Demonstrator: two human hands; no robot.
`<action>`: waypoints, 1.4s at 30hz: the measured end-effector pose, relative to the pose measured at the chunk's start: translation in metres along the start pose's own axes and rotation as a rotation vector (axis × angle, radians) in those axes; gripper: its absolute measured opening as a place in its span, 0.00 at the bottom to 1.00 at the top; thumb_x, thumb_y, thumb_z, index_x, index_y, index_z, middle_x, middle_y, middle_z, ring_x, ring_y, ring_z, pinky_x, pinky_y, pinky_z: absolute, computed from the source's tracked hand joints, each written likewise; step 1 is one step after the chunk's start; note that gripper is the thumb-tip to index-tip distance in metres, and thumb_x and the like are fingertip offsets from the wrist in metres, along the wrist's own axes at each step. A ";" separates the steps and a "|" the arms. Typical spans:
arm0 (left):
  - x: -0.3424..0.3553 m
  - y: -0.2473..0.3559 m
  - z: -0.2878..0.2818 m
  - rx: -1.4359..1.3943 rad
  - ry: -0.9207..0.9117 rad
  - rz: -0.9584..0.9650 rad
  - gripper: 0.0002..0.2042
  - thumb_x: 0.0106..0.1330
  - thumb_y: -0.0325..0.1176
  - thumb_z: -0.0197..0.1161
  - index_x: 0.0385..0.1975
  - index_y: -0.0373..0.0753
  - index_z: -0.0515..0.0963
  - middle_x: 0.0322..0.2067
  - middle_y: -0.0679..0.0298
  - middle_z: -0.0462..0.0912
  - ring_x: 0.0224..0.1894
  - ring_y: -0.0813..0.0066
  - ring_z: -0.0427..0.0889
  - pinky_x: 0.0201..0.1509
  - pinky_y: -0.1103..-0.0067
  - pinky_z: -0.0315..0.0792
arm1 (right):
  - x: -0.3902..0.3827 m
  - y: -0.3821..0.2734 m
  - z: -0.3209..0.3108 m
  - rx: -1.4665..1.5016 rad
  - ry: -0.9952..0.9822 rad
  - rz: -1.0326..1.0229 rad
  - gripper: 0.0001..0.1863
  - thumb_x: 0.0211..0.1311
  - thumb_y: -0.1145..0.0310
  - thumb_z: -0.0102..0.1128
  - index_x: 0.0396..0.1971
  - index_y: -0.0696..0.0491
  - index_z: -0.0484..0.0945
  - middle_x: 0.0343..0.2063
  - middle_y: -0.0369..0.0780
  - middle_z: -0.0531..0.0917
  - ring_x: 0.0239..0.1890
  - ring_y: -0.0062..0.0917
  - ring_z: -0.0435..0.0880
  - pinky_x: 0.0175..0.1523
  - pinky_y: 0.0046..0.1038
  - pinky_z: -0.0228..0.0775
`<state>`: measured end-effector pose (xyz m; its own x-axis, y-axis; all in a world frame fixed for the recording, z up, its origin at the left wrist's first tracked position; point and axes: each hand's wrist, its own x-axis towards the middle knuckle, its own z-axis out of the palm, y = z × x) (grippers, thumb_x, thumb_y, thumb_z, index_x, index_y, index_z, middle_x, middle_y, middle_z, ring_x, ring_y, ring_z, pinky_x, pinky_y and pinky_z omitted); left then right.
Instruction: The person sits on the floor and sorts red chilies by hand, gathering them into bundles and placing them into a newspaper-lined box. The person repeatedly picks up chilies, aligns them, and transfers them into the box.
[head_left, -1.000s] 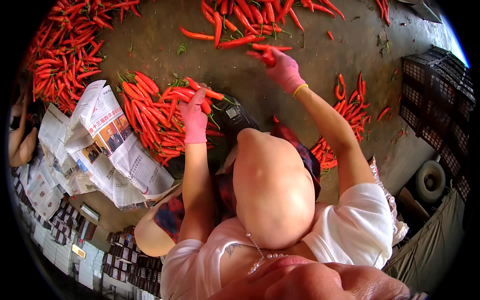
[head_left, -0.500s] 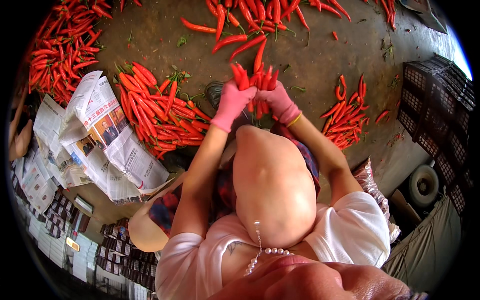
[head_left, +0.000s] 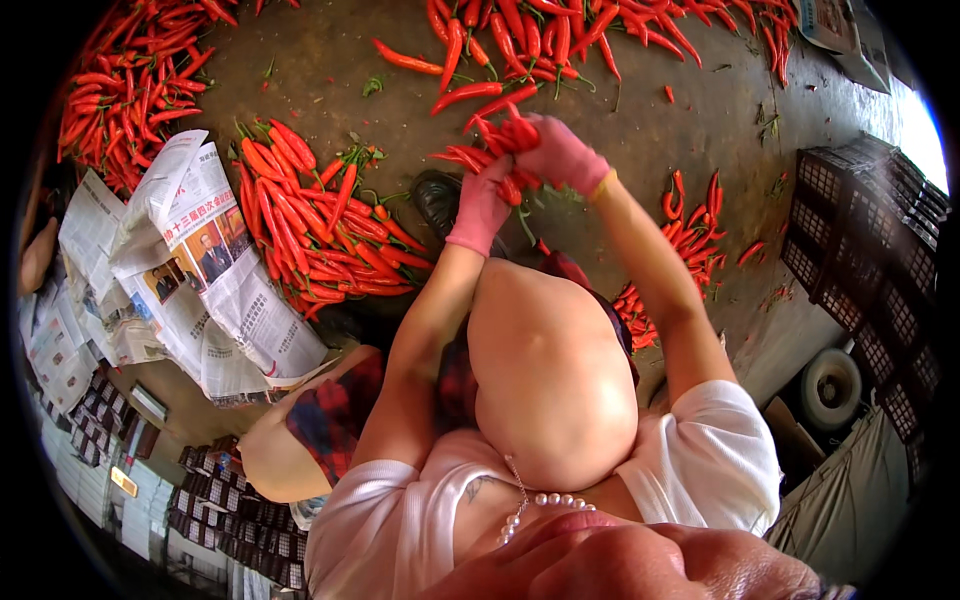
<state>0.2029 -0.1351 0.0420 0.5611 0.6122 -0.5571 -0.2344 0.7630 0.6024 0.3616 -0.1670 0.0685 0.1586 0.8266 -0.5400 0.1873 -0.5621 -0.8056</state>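
Note:
Both hands wear pink gloves and meet in front of my knee, low over the floor. My left hand (head_left: 482, 208) is closed round a bunch of red chili peppers (head_left: 464, 156) whose tips point left. Just right of it and a little farther, my right hand (head_left: 562, 158) is closed on red chilies (head_left: 520, 130) too, its fingers pressed against the bunch. Green stems hang below the two hands. Part of the bunch is hidden by the gloves. A loose pile of chilies (head_left: 550, 30) lies beyond my hands.
On the left a heap of aligned chilies (head_left: 320, 225) lies beside crumpled newspaper (head_left: 215, 260); a larger pile (head_left: 130, 90) lies behind. To the right are a smaller chili pile (head_left: 690, 240), dark plastic crates (head_left: 850, 230) and a round pale object (head_left: 831, 388). A dark shoe (head_left: 437, 203) stands by my left hand.
The chilies in my hands have tipped from upright to pointing left. My right hand has moved slightly farther away and right, my left slightly down.

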 end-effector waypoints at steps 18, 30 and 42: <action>0.026 0.015 -0.039 -0.589 0.165 0.045 0.14 0.70 0.27 0.57 0.55 0.39 0.73 0.54 0.63 0.78 0.52 0.72 0.80 0.53 0.73 0.78 | 0.076 -0.051 0.028 -0.498 -0.064 -0.231 0.22 0.47 0.63 0.63 0.45 0.53 0.80 0.47 0.49 0.80 0.55 0.45 0.76 0.60 0.40 0.70; 0.088 0.095 -0.039 -0.083 0.038 0.143 0.19 0.70 0.29 0.59 0.60 0.35 0.70 0.55 0.58 0.78 0.54 0.68 0.79 0.57 0.70 0.75 | 0.116 -0.076 0.027 0.657 0.088 -0.165 0.24 0.47 0.75 0.69 0.47 0.56 0.75 0.35 0.35 0.83 0.34 0.21 0.80 0.42 0.28 0.76; -0.010 0.049 -0.002 0.094 -0.026 -0.217 0.11 0.69 0.31 0.62 0.48 0.36 0.79 0.44 0.66 0.83 0.44 0.78 0.81 0.49 0.79 0.76 | -0.012 -0.020 -0.005 0.369 -0.063 0.148 0.14 0.53 0.74 0.63 0.41 0.59 0.78 0.30 0.34 0.82 0.34 0.16 0.77 0.40 0.25 0.73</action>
<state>0.1845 -0.1034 0.0760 0.6105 0.4293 -0.6656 -0.0314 0.8528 0.5213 0.3610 -0.1656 0.0925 0.0962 0.7441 -0.6611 -0.1958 -0.6371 -0.7455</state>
